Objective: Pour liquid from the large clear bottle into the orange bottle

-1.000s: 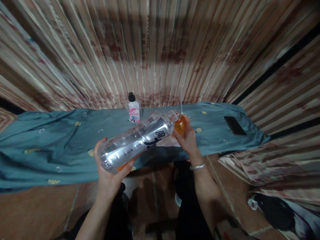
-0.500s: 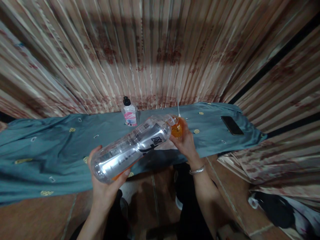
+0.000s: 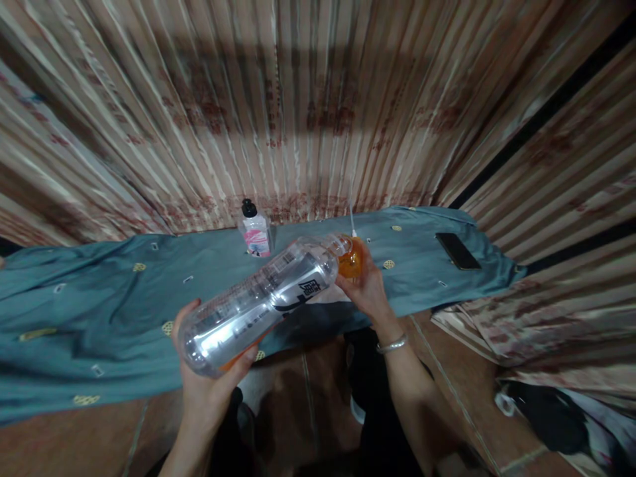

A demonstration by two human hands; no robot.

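- The left hand [image 3: 206, 387] reaches up from the lower edge of the view with the forearm nearly upright. The palm cups the base of a large clear bottle [image 3: 263, 301].
- Its fingers curl round the far side of the base and the thumb presses the near side, so the hand is closed firmly on the bottle.
- The bottle lies tilted, base low and toward the person, neck higher and pointing away to the right. An orange streak shows along its lower side near the base.
- The bottle is held in the air over the near edge of the counter, between the two hands.
- The right hand [image 3: 366, 296] comes in from the lower right, its forearm slanting up and to the left. A silver bracelet [image 3: 392, 344] sits on the wrist.
- This hand is wrapped round a small cup [image 3: 352, 260] of orange liquid, with the fingers closed about its lower part. The cup's base is hidden, so whether it rests on the counter cannot be told.
- The bottle's mouth meets the cup's rim; the rim itself is too blurred to read closely.
- A teal cloth [image 3: 99, 298] covers the counter and hangs over its near edge.
- A small bottle [image 3: 256, 233] with a black cap and pink label stands upright at the back of the cloth, just behind the large bottle.
- A dark phone [image 3: 458, 250] lies flat near the right end, well apart from the hands.
- A striped curtain [image 3: 298, 99] hangs behind.
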